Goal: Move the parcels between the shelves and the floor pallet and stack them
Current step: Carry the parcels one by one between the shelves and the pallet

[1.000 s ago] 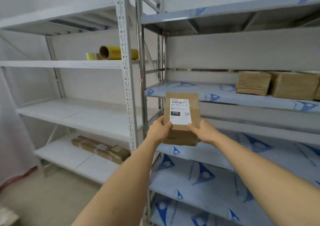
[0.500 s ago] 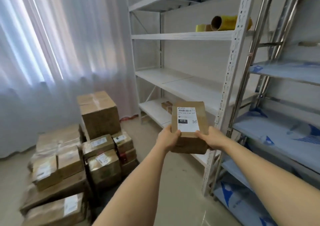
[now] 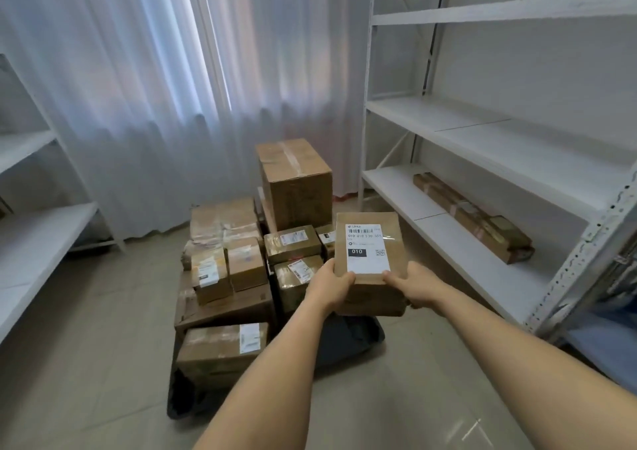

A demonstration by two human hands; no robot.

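I hold a small brown parcel [image 3: 370, 246] with a white label marked 010 in front of me at chest height. My left hand [image 3: 331, 286] grips its near left corner and my right hand [image 3: 415, 289] grips its near right corner. Below and beyond it, a dark floor pallet [image 3: 348, 341] carries a heap of several brown parcels, with a tall taped box [image 3: 295, 182] at the back and a flat labelled one [image 3: 222, 348] at the front. Part of the heap is hidden behind the held parcel.
White shelving [image 3: 489, 132] stands on the right, with a long wrapped package [image 3: 472, 217] on its lowest shelf. Another white shelf unit [image 3: 31, 222] is at the left edge. White curtains [image 3: 165, 87] hang behind the pallet. The floor is pale tile.
My view has swung left from the blue-lined shelves to the floor pallet. The parcel stays held in both hands and now hangs over the near right side of the heap.
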